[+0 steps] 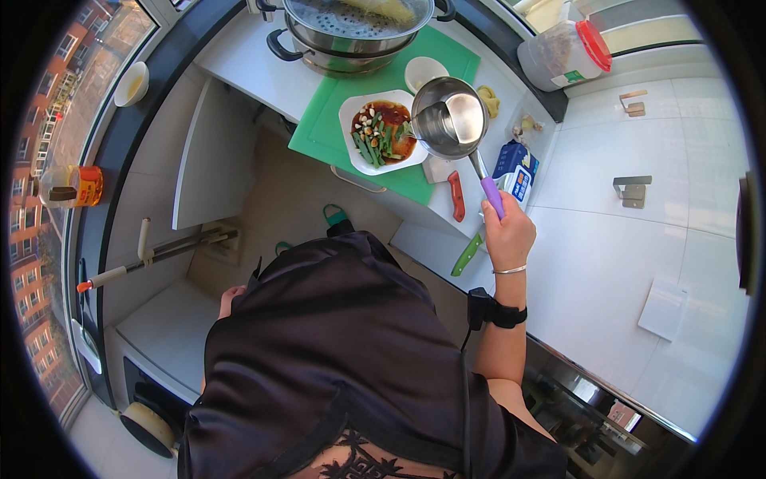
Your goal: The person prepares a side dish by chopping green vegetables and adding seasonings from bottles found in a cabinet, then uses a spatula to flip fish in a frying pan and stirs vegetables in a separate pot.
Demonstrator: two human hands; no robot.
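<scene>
My right hand (510, 230) grips the purple handle of a large steel ladle (446, 120). Its bowl is above the right edge of a white square dish (374, 170). What looks like a thin stream of liquid runs from the ladle's lip into the dish. Cut green vegetables (366, 149), pale garlic-like pieces and brown sauce fill the dish. It rests on a green cutting board (320, 123). My left hand (232, 299) hangs low by my side, mostly hidden by my dark clothing, so its grip does not show.
A steel steamer pot (353, 45) with a glass lid stands at the back. Around the board are a white bowl (422, 69), a red-handled cleaver (456, 196), a green-handled knife (467, 254) and a blue-and-white packet (516, 170). An open cabinet door (206, 155) juts out at left.
</scene>
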